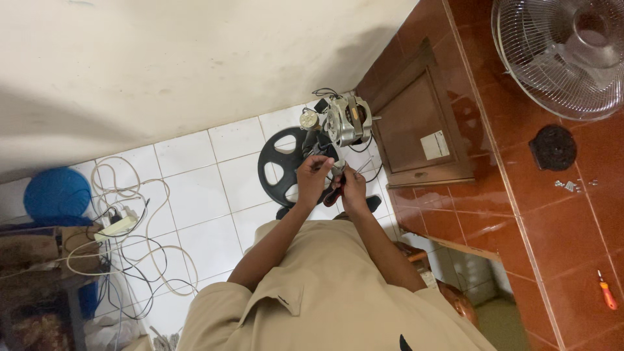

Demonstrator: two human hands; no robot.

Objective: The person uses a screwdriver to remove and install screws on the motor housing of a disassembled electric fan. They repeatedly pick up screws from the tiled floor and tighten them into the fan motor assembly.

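Observation:
My left hand [314,179] and my right hand [353,188] meet close together just below a small silver electric motor [348,120] standing on the white tiled floor. The left hand's fingers pinch thin dark wires [330,164] that run from the motor. My right hand is closed around a small tool with red and black handles [330,197], its tip next to the left fingers. A black spoked plastic ring [281,168] lies on the floor left of the hands, partly under the motor's parts.
A wooden cabinet door [422,123] stands right of the motor. On the red-brown tiled surface lie a wire fan grille [565,52], a black disc [552,147], small screws [571,186] and an orange screwdriver [606,294]. A power strip [117,224] with tangled cables and a blue lid [57,192] are left.

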